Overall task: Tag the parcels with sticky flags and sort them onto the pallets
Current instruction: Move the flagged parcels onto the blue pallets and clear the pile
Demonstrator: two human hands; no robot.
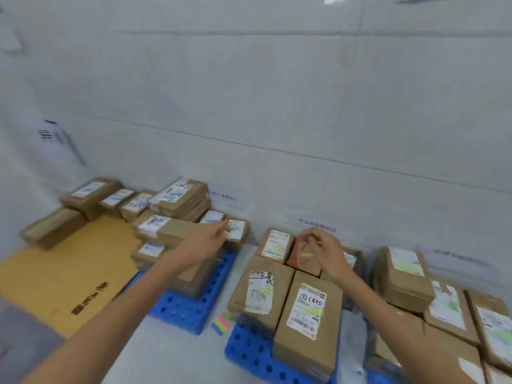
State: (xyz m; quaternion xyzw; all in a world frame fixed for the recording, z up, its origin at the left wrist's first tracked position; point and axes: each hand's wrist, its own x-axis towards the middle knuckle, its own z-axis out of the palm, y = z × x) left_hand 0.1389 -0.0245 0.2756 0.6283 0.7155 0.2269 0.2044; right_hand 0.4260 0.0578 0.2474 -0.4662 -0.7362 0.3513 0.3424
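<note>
Head view, items as we count them:

1. Left hand (pixel 206 241): reaches out over the stacked parcels on the left blue pallet (pixel 191 311). Its fingertips are at the edge of a small white-labelled parcel (pixel 237 230) at the stack's far right corner. Motion blur keeps us from telling whether it pinches anything.
2. Right hand (pixel 327 250): raised over the middle pallet (pixel 249 353), fingers curled, thumb and forefinger drawn close together. We cannot tell if anything sits between them.
3. Red-orange parcel (pixel 300 260): just below the right hand, bearing a yellow-green flag (pixel 307 255).
4. Front parcels on the middle pallet: one hand-marked "T786" (pixel 261 292) and a taller one (pixel 309 314) beside it, each with a yellow-green strip on its label.
5. Rear parcel (pixel 277 245): behind the "T786" parcel, left of the red-orange one.
6. Pad of sticky flags (pixel 223 322): pink, green, yellow and blue strips, lying at the middle pallet's left front corner, just beside the "T786" parcel.
7. Left stack (pixel 177 195): labels marked in blue.
8. Right-hand group of parcels (pixel 404 275): labels carrying green flags.
9. Flat cardboard sheet (pixel 69 273): on the far left, under further parcels.
</note>
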